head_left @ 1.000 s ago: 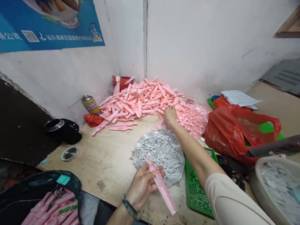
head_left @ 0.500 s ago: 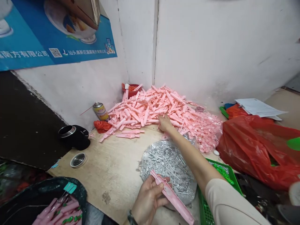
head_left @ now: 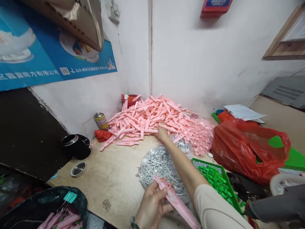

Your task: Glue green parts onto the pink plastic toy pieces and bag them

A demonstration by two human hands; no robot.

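Left hand [head_left: 152, 203] pinching, right hand [head_left: 163, 134] outstretched, grip unclear

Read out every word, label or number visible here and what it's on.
"南方有限公司": large blue paper wall poster, left part; other characters unclear.
"汕头高新区…南方有限公司": same poster, right part; middle characters blurred.
Too small or blurred to read: yellow metal spray can, white paper sheets, red-edged blue wall sign, brown cardboard box.

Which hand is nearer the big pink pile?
Right: the right hand is at the front edge of the pink pile; the left hand is well short of it, holding a pink part.
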